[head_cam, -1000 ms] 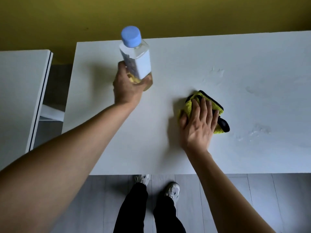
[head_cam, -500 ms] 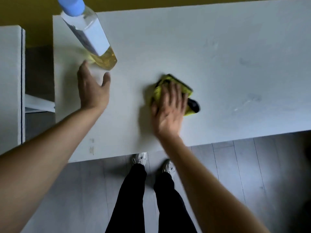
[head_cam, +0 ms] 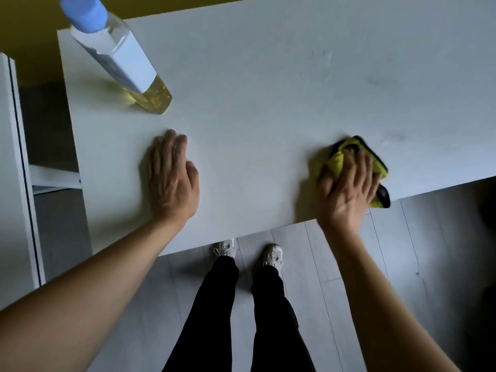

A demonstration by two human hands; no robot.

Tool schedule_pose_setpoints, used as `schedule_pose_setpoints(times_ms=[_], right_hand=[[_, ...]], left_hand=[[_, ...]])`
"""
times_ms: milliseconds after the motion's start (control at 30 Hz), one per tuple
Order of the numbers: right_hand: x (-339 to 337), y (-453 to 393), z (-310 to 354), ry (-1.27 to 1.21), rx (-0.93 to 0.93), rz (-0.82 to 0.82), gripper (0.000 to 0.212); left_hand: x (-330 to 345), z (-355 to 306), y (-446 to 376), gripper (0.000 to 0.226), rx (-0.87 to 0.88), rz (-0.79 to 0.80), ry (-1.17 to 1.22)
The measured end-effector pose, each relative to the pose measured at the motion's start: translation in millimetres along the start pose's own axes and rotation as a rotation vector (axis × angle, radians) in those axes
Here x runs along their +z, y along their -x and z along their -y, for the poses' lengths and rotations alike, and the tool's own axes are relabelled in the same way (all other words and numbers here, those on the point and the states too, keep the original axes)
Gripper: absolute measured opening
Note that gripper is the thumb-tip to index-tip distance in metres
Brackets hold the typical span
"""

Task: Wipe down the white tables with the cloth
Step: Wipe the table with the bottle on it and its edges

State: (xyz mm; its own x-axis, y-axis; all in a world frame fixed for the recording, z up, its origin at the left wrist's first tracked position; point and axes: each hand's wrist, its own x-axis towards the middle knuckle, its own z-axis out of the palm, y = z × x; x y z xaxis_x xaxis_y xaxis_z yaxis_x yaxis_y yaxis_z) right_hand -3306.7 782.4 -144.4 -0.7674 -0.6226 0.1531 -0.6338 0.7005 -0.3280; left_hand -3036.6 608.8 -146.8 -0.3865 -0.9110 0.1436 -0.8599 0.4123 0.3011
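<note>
At the table's near edge, toward four o'clock, straight fingers (head_cam: 357, 167) of the right hand (head_cam: 346, 191) press the yellow cloth (head_cam: 338, 161) onto the white table (head_cam: 268, 103). The left hand (head_cam: 171, 181) lies flat, fingers straight, on the tabletop toward eight o'clock. A bottle (head_cam: 118, 57) stands at eleven o'clock.

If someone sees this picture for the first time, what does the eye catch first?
First, the bottle with a blue cap, standing at the table's far left corner. Then the yellow cloth at the near edge, pressed under the right hand. The left hand lies flat on the table.
</note>
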Motion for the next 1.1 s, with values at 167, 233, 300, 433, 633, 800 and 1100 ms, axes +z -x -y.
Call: schedule_pose_setpoints(times_ms=[167, 233, 300, 433, 633, 800, 1100], right_hand=[[29.6, -3.9, 57.5, 0.023, 0.034, -0.052, 0.059], [41.3, 9.6, 110.2, -0.086, -0.21, 0.051, 0.059], [49.5, 21.5, 167.9, -0.195, -0.472, 0.172, 0.058], [61.2, 7.5, 207.7, -0.264, -0.753, 0.266, 0.055], [61.9, -74.4, 124.4, -0.176, -0.496, 0.094, 0.053], [58.4, -137.8, 75.6, -0.037, -0.097, 0.033, 0.064], [91.8, -112.4, 223.9, -0.185, -0.951, 0.283, 0.053]], left_hand=[[2.6, 0.1, -1.0, 0.052, -0.005, -0.018, 0.017], [4.4, 1.8, 0.2, 0.051, 0.009, -0.04, 0.039], [7.2, 5.9, 1.5, 0.05, 0.015, -0.067, 0.071], [9.5, 9.5, 0.1, 0.048, -0.052, -0.138, 0.133], [1.1, -2.7, -4.8, 0.048, -0.002, -0.052, 0.023], [2.3, -19.6, -29.3, 0.047, 0.111, -0.016, 0.069], [17.8, -33.7, -35.2, 0.049, 0.018, -0.015, 0.056]])
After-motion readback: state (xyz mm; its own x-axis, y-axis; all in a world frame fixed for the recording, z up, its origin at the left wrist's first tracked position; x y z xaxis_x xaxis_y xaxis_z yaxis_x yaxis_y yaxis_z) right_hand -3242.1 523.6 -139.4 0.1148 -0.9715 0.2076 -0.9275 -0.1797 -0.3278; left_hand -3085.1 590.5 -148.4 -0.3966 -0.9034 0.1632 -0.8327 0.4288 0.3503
